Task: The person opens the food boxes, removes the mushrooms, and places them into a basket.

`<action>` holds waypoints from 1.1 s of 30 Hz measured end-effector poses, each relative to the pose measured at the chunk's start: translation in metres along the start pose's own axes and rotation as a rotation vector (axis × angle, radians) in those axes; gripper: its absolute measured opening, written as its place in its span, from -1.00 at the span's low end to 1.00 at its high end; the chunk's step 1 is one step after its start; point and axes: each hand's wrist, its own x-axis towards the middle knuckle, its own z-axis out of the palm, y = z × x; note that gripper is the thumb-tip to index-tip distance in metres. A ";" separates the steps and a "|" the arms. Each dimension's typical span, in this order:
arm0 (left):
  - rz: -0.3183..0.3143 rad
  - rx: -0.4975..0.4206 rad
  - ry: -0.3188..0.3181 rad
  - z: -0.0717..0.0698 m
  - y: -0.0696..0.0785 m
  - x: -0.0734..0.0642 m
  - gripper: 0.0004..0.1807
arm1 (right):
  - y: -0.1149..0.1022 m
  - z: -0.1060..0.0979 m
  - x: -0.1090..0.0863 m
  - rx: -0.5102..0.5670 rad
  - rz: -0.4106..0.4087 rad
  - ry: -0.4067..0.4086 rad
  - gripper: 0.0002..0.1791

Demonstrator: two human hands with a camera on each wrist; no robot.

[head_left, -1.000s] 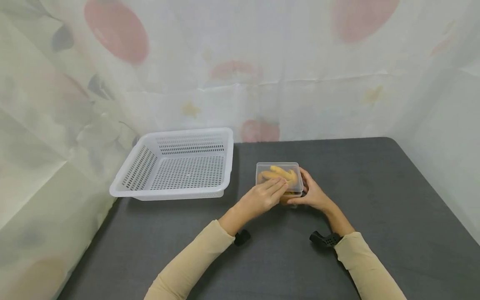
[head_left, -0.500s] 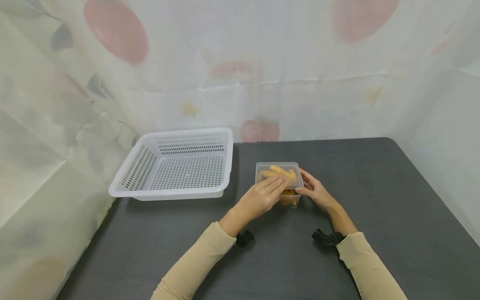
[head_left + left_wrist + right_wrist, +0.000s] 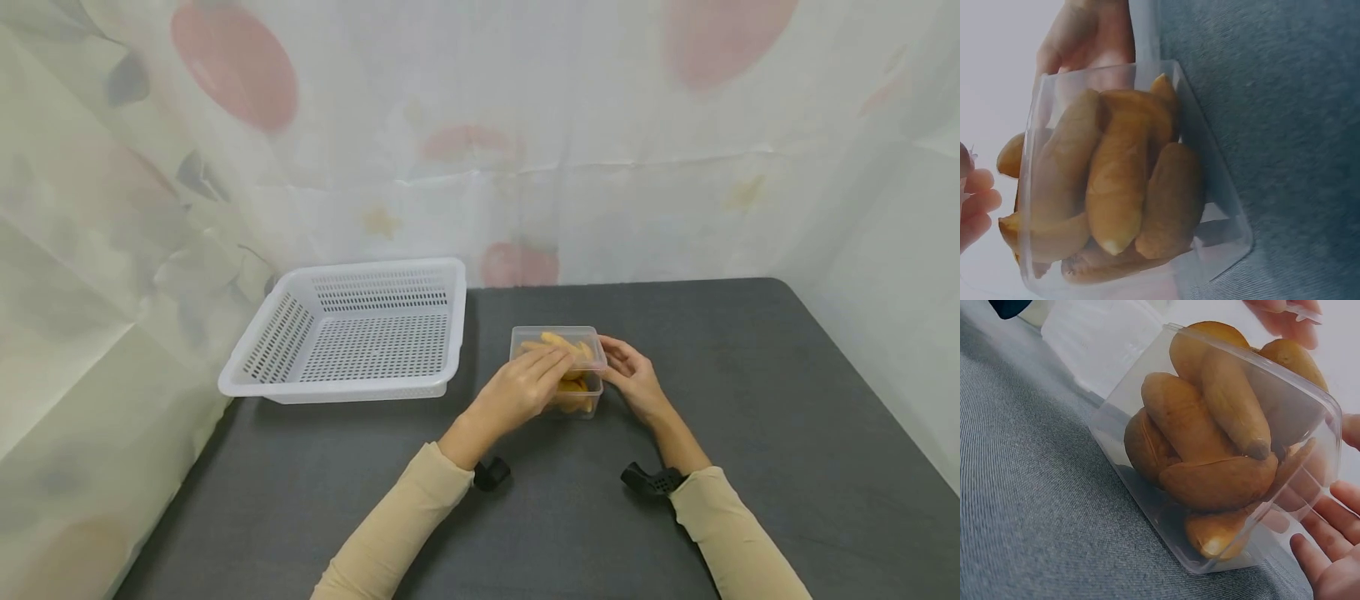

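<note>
A clear plastic food container point(image 3: 588, 408) stands on the table, full of small yellow-brown fruits point(image 3: 1116, 187), shaped like stubby bananas. Its clear lid point(image 3: 525, 333) is over it, with the near edge raised and a gap below. My left hand point(image 3: 521, 387) pinches the lid's near edge, its fingertips over the lid in the head view. At the container's right end, my right hand point(image 3: 633, 379) holds the rim area with its fingers on the far side and its thumb nearer. In the right wrist view some right fingertips point(image 3: 1310, 553) lie beside the container wall.
A white perforated plastic basket point(image 3: 375, 346) sits at the back left of the dark grey table point(image 3: 712, 358). Patterned cloth point(image 3: 637, 208) hangs behind the table and along the left side. Black camera mounts point(image 3: 651, 481) are strapped to both wrists.
The lid's near edge has risen, and more of the container and fruits shows below it. My right thumb has shifted up and right from the container's near corner. The left hand stays nearly in place.
</note>
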 end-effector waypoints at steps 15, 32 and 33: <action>-0.060 -0.079 0.019 -0.001 -0.013 0.011 -0.65 | 0.002 0.000 0.000 0.053 -0.030 0.013 -0.55; -0.055 -0.105 0.092 -0.022 -0.019 -0.013 -0.51 | 0.003 0.002 0.000 0.068 -0.017 -0.034 -0.55; -0.047 -0.100 0.100 -0.024 -0.019 -0.015 -0.52 | 0.003 0.002 0.000 0.068 -0.013 -0.032 -0.56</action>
